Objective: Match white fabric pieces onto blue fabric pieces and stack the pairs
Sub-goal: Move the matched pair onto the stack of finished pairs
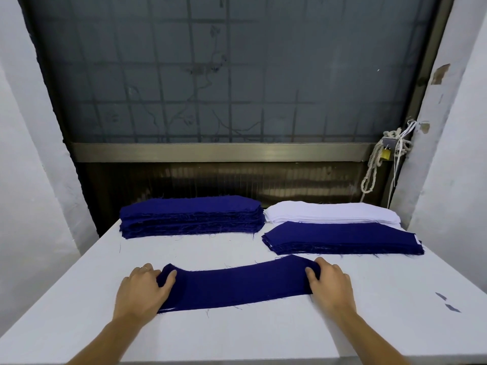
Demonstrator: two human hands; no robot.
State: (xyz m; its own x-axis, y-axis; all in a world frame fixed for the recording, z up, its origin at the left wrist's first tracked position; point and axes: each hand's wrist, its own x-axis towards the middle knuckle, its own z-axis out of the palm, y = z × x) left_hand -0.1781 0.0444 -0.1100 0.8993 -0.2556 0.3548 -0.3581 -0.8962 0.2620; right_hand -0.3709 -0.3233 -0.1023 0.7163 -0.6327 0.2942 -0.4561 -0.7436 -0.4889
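A long dark blue fabric piece [237, 284] lies across the near middle of the white table [237, 335]. My left hand [143, 288] grips its left end, thumb on top. At the other end, my right hand [330, 281] grips the cloth, which bunches slightly there. At the back left stands a thick stack of blue pieces [191, 216]. A stack of white pieces [332, 212] sits at the back right. In front of it lies a lower stack topped with blue [342, 238], a white edge showing at its right end.
A dark window with a metal frame [210, 151] rises behind the table. A rope and a padlock [386, 154] hang at the right of the frame. White walls close in on both sides. Two small blue scraps [448, 302] lie at the table's right.
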